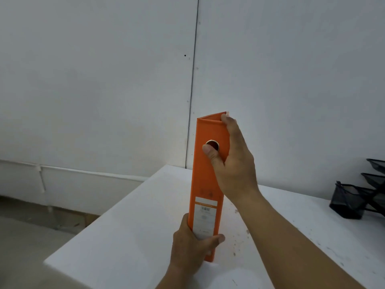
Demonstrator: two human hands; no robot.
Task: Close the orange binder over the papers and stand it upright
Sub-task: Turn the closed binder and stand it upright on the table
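The orange binder (205,180) stands upright on the white table (129,232), closed, with its spine toward me. The spine carries a white label low down and a metal-rimmed finger hole near the top. My right hand (233,161) grips the upper part, thumb at the finger hole and fingers wrapped over the right side up to the top edge. My left hand (191,245) clasps the bottom of the spine, thumb across its front. The papers are hidden inside.
Black mesh desk trays and a mesh holder (354,201) stand at the table's right edge. A white wall rises right behind the table. The table's left edge drops off to a grey floor (31,236).
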